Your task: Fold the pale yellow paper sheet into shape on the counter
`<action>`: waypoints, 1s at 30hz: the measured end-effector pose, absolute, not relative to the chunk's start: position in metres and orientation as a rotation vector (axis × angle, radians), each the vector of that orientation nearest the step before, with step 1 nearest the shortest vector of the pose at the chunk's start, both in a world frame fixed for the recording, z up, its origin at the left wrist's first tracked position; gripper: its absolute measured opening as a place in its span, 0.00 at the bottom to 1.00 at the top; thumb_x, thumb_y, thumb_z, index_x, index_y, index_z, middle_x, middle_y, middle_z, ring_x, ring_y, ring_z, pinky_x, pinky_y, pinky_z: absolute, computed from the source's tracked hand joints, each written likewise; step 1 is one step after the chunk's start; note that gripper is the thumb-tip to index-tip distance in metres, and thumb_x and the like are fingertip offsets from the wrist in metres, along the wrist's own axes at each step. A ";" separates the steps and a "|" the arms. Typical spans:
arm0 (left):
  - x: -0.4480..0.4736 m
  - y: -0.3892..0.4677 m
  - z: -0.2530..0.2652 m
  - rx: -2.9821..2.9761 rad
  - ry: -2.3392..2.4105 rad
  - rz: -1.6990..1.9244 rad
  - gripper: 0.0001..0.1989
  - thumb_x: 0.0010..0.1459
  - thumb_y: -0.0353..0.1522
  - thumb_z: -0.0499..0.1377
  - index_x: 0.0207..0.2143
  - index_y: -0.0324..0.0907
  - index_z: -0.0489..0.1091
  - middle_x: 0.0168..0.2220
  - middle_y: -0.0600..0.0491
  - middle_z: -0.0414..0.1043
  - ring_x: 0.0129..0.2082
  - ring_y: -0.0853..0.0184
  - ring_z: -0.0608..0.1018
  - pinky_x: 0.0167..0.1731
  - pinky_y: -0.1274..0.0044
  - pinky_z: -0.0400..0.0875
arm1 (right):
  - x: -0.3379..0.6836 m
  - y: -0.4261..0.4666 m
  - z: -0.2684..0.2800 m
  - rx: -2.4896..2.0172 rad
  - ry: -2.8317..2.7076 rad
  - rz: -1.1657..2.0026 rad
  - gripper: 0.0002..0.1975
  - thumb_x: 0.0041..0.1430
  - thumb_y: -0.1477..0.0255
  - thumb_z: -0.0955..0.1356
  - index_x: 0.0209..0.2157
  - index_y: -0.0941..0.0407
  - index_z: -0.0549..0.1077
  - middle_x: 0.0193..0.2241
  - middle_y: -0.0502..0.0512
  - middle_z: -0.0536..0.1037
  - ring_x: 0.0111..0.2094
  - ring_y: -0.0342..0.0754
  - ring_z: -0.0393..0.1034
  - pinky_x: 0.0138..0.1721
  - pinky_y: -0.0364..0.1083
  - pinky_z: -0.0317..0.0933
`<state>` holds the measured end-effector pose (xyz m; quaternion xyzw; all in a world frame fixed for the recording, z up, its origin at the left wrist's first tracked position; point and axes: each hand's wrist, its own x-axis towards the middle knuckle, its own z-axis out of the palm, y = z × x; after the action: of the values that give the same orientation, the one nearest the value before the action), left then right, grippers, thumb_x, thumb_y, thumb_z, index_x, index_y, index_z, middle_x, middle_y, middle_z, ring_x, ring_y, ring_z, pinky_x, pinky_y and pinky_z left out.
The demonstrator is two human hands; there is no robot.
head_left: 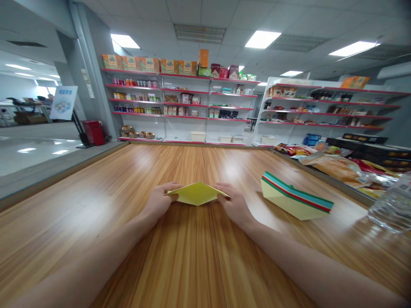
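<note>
A folded piece of yellow paper (197, 193), diamond-shaped from here, is held just over the middle of the wooden table (180, 256). My left hand (162, 199) pinches its left corner between thumb and fingers. On the opposite corner, my right hand (233, 201) grips it the same way. To the right of my right hand stands a folded paper boat (293, 199), pale yellow with green, blue and red stripes along its upper edge. Neither hand touches the boat.
A clear plastic bottle (393, 207) is at the right edge. Packaged snacks (337, 167) and black boxes (369, 149) lie along the table's right side. Behind the table are stocked shelves (184, 90). A red bin (93, 132) and a sign board (64, 102) stand at left.
</note>
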<state>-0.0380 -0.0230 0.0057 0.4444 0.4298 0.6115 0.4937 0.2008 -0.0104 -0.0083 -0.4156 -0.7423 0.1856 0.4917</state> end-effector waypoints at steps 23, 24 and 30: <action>-0.114 -0.006 0.020 2.592 1.035 0.193 0.34 0.51 0.42 0.59 0.59 0.55 0.51 0.63 0.53 0.45 0.62 0.51 0.45 0.56 0.54 0.44 | 0.196 -0.040 0.006 -1.026 -2.521 0.208 0.27 0.52 0.69 0.65 0.55 0.55 0.63 0.56 0.59 0.63 0.56 0.57 0.57 0.55 0.56 0.52; -0.115 -0.008 0.024 2.597 1.060 0.133 0.35 0.50 0.44 0.59 0.59 0.56 0.50 0.64 0.52 0.42 0.62 0.49 0.43 0.56 0.53 0.43 | 0.196 -0.042 0.008 -1.035 -2.537 0.204 0.27 0.52 0.68 0.65 0.55 0.55 0.63 0.56 0.59 0.62 0.56 0.57 0.56 0.55 0.56 0.51; -0.085 -0.027 0.037 2.880 1.059 0.131 0.38 0.51 0.48 0.57 0.61 0.49 0.48 0.65 0.48 0.35 0.62 0.46 0.40 0.57 0.55 0.42 | 0.193 -0.045 0.013 -1.063 -2.629 0.218 0.28 0.55 0.67 0.63 0.58 0.55 0.59 0.58 0.58 0.60 0.59 0.58 0.49 0.56 0.57 0.47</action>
<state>-0.0854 -0.0266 0.0373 0.9371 0.3446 0.0426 0.0349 0.1928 -0.0450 0.0129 -0.3697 -0.9141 0.0756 0.1482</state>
